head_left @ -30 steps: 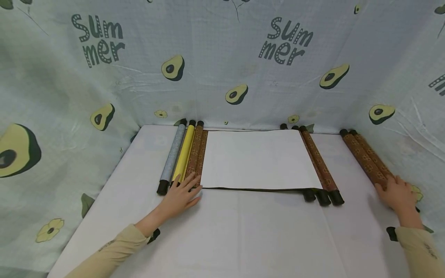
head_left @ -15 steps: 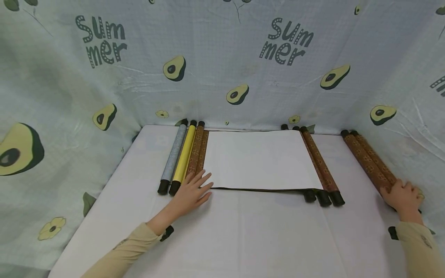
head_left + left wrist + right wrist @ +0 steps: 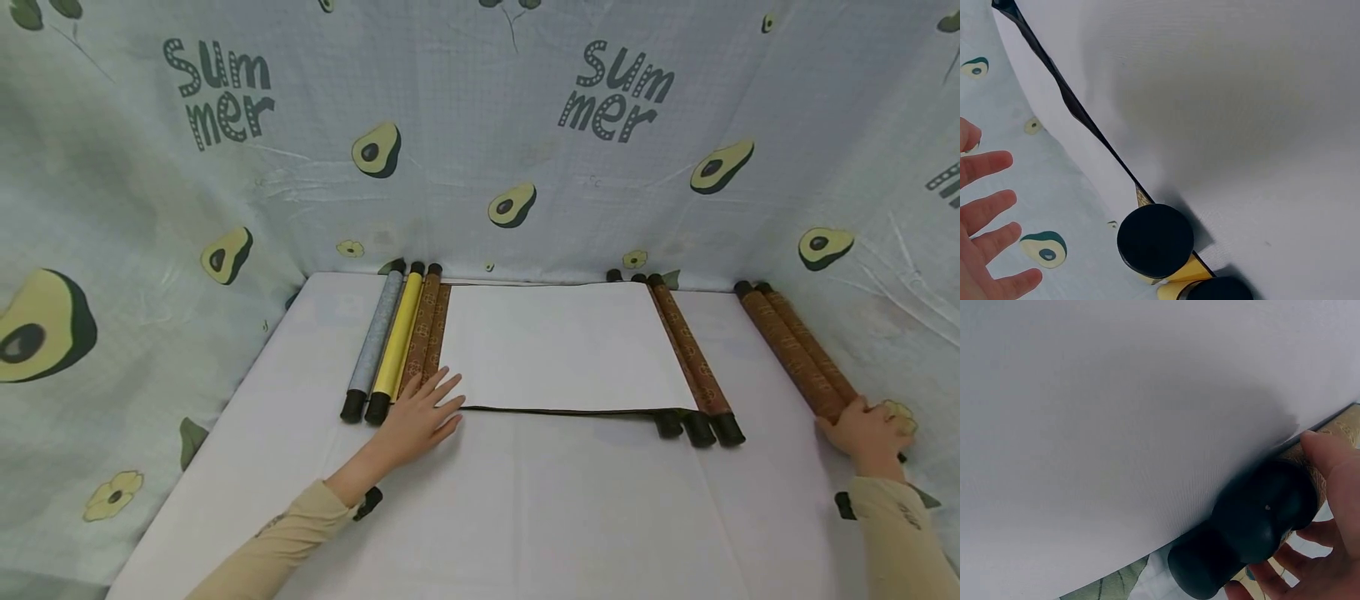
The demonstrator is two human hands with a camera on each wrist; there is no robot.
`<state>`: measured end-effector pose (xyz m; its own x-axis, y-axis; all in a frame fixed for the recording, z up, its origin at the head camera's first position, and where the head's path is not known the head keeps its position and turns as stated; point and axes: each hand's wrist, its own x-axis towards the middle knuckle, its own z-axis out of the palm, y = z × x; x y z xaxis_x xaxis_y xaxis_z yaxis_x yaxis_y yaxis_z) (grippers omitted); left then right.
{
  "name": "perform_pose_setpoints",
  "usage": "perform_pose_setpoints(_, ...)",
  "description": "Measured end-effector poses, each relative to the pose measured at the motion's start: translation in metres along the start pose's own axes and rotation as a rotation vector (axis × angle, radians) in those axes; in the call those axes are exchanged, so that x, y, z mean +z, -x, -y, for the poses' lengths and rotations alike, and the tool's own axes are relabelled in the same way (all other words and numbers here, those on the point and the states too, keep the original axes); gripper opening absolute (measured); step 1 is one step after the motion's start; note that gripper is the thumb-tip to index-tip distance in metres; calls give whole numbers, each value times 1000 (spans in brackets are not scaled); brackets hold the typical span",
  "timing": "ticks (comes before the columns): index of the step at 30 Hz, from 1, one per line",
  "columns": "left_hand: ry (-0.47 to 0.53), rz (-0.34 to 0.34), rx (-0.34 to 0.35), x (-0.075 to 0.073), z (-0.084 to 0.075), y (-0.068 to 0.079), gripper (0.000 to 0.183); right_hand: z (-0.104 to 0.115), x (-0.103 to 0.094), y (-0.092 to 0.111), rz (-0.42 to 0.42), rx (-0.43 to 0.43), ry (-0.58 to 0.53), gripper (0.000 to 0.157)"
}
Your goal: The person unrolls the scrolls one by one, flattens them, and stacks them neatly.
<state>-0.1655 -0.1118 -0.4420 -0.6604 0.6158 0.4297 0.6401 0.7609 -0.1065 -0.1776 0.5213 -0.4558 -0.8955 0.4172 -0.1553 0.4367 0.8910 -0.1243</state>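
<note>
My left hand (image 3: pixel 422 417) lies with spread fingers over the near left corner of an unrolled white sheet, touching the brown patterned scroll roll (image 3: pixel 424 333) at its side. In the left wrist view, the fingers (image 3: pixel 991 209) are straight and apart, left of a black scroll end cap (image 3: pixel 1155 240). At the far right, my right hand (image 3: pixel 866 429) grips the near end of a pair of brown scrolls (image 3: pixel 791 350). The right wrist view has the thumb (image 3: pixel 1329 453) on one side, fingers curled beneath, and dark end knobs (image 3: pixel 1260 512) beside them.
Left of the sheet (image 3: pixel 562 346) lie a yellow scroll (image 3: pixel 397 337) and a grey-blue scroll (image 3: pixel 375 333). Several brown rolls (image 3: pixel 686 354) with black ends line its right side. An avocado-print cloth (image 3: pixel 480 133) rises behind the white table (image 3: pixel 555 508).
My left hand has slid right, off the yellow scroll's near end and onto the sheet's corner. The right hand has moved slightly nearer along the brown scrolls.
</note>
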Motion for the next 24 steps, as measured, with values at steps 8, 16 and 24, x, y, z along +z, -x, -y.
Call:
perform_pose_setpoints(8,24,8,-8,-1,-1,2,26,-6,-1,0,9,-50,-24,84)
perform_pose_setpoints(16,29,22,-4,0,0,2,24,-5,0,2,71,7,-112,101)
perform_pose_setpoints(24,44,40,-17,-4,1,3,22,3,3,9,30,-28,-132,98)
